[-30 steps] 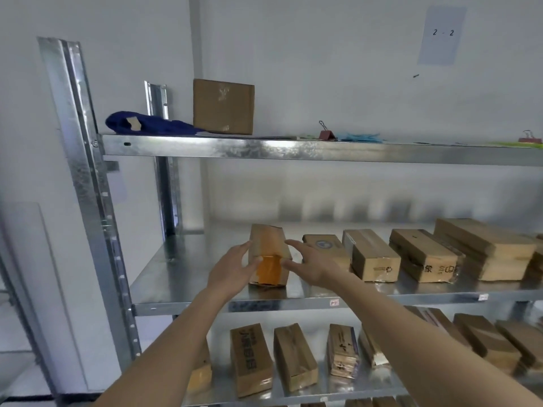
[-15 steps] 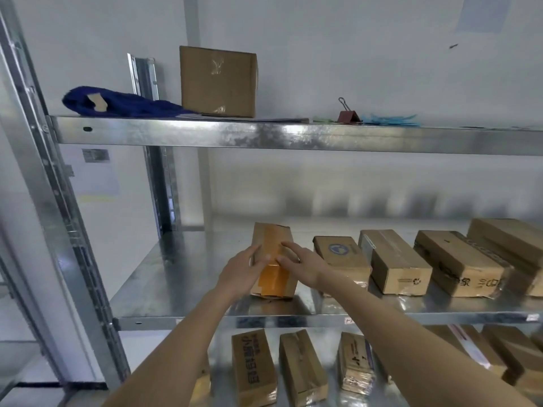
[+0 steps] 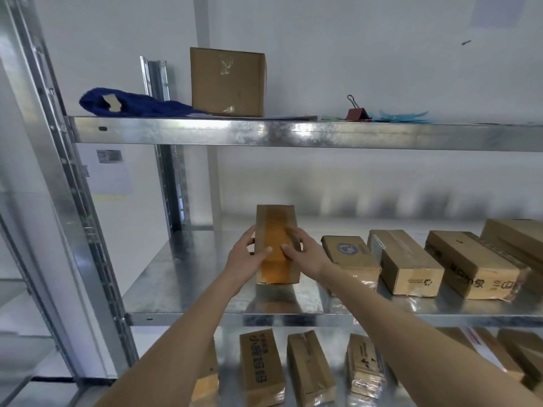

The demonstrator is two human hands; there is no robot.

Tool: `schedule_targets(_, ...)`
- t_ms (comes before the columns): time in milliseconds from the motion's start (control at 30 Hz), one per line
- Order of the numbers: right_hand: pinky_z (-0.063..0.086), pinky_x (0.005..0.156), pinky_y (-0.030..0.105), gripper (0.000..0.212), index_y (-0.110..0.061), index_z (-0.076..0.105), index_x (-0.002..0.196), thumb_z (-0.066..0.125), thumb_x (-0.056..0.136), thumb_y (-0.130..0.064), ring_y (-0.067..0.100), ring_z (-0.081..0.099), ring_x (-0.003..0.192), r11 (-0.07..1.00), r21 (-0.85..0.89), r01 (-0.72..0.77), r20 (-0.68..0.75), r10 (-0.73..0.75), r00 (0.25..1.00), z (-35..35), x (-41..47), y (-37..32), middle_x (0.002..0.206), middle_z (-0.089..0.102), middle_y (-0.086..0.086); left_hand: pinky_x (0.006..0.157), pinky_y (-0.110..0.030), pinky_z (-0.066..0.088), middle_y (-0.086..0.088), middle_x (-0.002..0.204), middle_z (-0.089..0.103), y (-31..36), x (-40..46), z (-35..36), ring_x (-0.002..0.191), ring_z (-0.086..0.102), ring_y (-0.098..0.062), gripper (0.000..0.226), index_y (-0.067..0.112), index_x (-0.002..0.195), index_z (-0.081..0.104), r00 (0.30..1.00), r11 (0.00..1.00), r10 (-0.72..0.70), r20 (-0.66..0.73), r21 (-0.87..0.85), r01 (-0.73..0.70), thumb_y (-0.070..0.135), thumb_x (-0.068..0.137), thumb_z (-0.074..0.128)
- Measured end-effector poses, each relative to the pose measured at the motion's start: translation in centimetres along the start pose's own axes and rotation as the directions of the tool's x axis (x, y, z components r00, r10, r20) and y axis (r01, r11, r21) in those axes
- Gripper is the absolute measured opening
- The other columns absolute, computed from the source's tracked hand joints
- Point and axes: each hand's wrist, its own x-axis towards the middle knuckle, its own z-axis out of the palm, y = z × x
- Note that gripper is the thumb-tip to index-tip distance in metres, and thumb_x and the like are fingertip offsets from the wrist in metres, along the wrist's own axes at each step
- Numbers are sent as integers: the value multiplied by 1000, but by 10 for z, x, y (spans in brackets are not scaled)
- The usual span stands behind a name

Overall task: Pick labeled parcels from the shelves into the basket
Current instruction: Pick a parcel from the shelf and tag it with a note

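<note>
— Hands?
— Left hand [image 3: 246, 257] on the parcel's [image 3: 276, 245] left side, thumb across the taped face, fingers wrapped behind. Right hand [image 3: 299, 251] on the right side, thumb on the face, fingers curled round the edge. Both gripping the same parcel.

— Parcel's place?
— Middle shelf [image 3: 188, 289], left part, tilted up toward the camera, lower end on or just above the metal; cannot tell which. Broad orange-brown tape down the face.

— Left of it?
— Steel upright [image 3: 73, 201], then bare shelf metal. On the top shelf [image 3: 205, 133]: blue cloth [image 3: 132, 104], then an upright box [image 3: 227, 82].

— Right of it?
— Same middle shelf: logo box [image 3: 349, 254] just beside the right wrist, then a plain box [image 3: 408, 262], a box with printed characters [image 3: 473, 265], and a bigger one [image 3: 517, 239] cut off at the edge. Up top, further right: red binder clip [image 3: 357, 113], touching some blue stuff [image 3: 402, 116], too blurred to name.

— Below?
— Lower shelf, more boxes [image 3: 261, 368] in a row, partly hidden by both forearms.

— Basket?
— Out of view.
</note>
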Motion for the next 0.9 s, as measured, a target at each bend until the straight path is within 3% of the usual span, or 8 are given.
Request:
schedule_targets(133,53,104,48,94,-30,17,160,79,89,-26,27,55,128,997,76,-11,-72,17,997,-8,3,-16,144,47,0,100,-50,51,6,142,44,16,2,-12,123,53,-27,96,39,154,15,1000,998,-11,-4,-60,11,26,83,79)
schedule_targets(233,54,101,48,109,-23,10,163,85,83,-18,29,59,124,994,103,-41,-75,49,996,-12,8,-27,148,46,2,98,-51,52,6,144,41,25,4,-19,127,50,-27,100,33,154,19,1000,999,-20,-7,-44,19,17,78,83)
schedule_targets(367,55,99,40,96,-24,30,156,86,79,-12,27,59,126,997,77,-15,-69,20,997,-12,12,-36,143,53,-5,61,-19,55,9,138,38,31,6,-23,118,50,-19,87,36,144,34,999,998,34,-22,-47,-35,10,78,83)
schedule_targets(433,57,97,41,87,-28,40,148,86,76,-7,26,63,122,998,66,6,-62,-2,998,-12,13,-37,133,60,-6,68,-21,53,11,135,41,32,5,-26,113,50,-16,84,36,143,35,999,994,37,-24,-101,-39,11,78,83)
schedule_targets(567,56,96,40,100,-25,27,158,87,79,-16,27,58,124,995,101,-1,-46,5,999,-14,11,-40,141,54,-1,93,-41,53,9,129,50,34,7,-31,112,55,-19,66,37,130,39,998,988,-17,-62,-156,7,30,79,82)
schedule_targets(667,53,79,23,76,-27,43,147,84,83,-36,22,60,116,988,151,42,-52,-35,998,-13,8,-44,130,61,-1,89,-37,53,5,129,54,35,9,-31,108,58,-18,59,34,128,44,997,985,-25,-73,-170,13,42,81,78)
schedule_targets(800,49,87,29,67,-31,44,142,77,86,-49,17,59,112,975,222,16,-104,8,995,-13,6,-53,124,59,-6,100,-45,49,2,127,55,37,7,-33,116,57,-22,69,37,145,38,999,974,-31,-36,-228,22,49,85,71)
schedule_targets(900,50,95,34,79,-22,42,144,76,83,-58,18,59,115,973,228,-28,-103,53,993,-15,8,-55,130,58,-3,99,-43,47,9,120,58,40,4,-32,114,55,-18,66,35,143,41,1000,977,4,-9,-213,-6,56,86,65)
